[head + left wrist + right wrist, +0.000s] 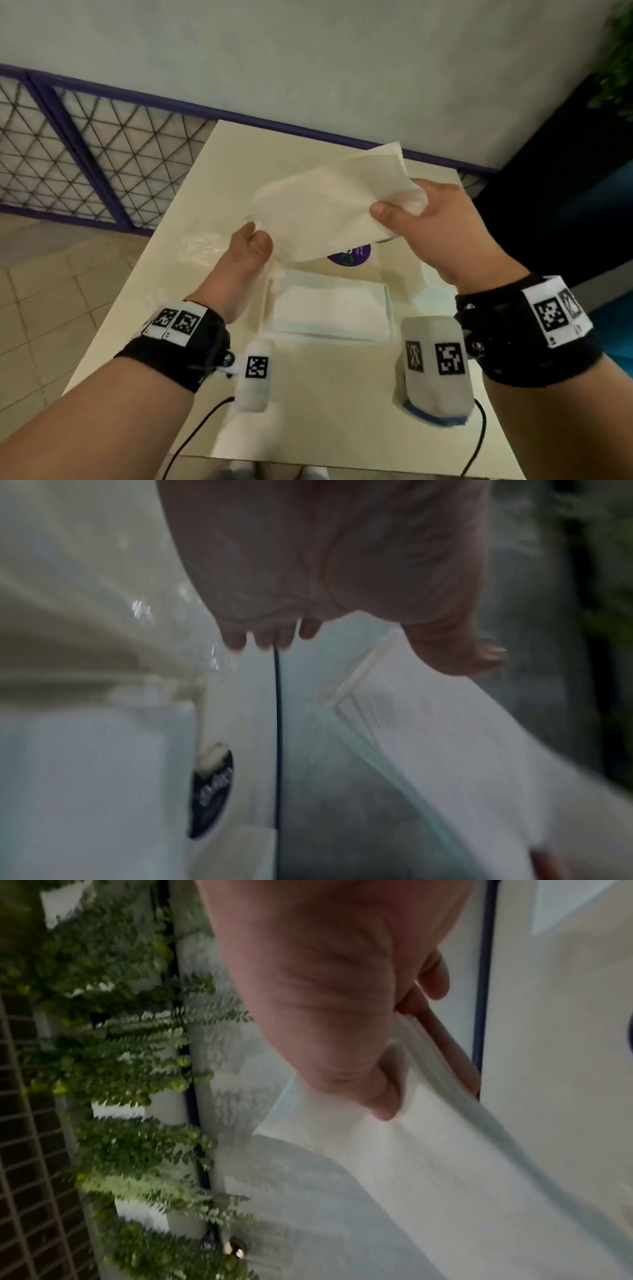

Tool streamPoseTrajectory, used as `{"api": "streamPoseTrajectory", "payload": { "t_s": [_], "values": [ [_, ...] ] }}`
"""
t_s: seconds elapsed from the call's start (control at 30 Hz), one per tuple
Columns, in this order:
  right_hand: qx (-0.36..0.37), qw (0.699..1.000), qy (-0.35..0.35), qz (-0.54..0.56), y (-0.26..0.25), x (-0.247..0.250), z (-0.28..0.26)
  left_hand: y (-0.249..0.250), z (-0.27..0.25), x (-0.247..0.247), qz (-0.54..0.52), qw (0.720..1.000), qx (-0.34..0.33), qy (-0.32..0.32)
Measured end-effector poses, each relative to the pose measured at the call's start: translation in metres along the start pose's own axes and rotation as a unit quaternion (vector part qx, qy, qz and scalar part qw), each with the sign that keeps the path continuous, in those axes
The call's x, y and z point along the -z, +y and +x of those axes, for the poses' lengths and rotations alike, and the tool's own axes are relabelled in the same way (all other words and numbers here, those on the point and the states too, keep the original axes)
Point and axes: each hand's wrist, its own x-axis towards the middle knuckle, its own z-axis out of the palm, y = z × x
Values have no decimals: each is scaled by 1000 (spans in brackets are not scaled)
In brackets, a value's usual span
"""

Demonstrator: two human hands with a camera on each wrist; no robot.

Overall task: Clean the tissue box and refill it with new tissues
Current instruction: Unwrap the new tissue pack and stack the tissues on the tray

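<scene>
A thick stack of white tissues (pixel 329 209) hangs tilted in the air over the cream table (pixel 325 394). My right hand (pixel 404 205) grips its right end, thumb (pixel 373 1096) on top and fingers underneath. At the stack's lower left corner, my left hand (pixel 251 240) pinches the edge. In the left wrist view that hand's thumb (pixel 479 653) lies on the stack (pixel 445 737). Below the stack, the open white tissue box (pixel 267 308) sits on the table with white tissues lying flat inside it.
A white piece with a round purple sticker (pixel 352 255) lies just behind the box. Crumpled clear plastic wrap (pixel 202 240) lies on the table's left side. A purple-framed mesh fence (pixel 85 154) runs behind on the left, and green plants (pixel 137 1056) hang at the right.
</scene>
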Motion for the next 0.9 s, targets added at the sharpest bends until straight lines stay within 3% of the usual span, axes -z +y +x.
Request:
{"api": "streamPoseTrajectory", "payload": {
  "t_s": [0.1, 0.23, 0.3, 0.43, 0.63, 0.77, 0.9],
  "values": [
    [-16, 997, 7, 79, 16, 6, -10, 6, 5, -10, -182, 982, -28, -44],
    [-57, 991, 9, 121, 56, 1, -23, 8, 3, -26, -28, 996, -85, 9],
    [-100, 984, 24, 146, 86, -8, -30, -4, 3, -32, 45, 996, -75, 29],
    [-168, 963, 38, 206, 127, -26, -35, -25, 3, -36, 94, 993, -52, 45],
    [-172, 954, 31, 241, 148, -40, -26, -42, 10, -24, 168, 983, -49, 50],
    [-174, 972, 10, 161, 163, -47, -31, -55, 8, -13, 240, 970, -32, 34],
    [-142, 973, 12, 182, 167, -53, -31, -59, 3, -17, 195, 978, -70, 30]
  ]
}}
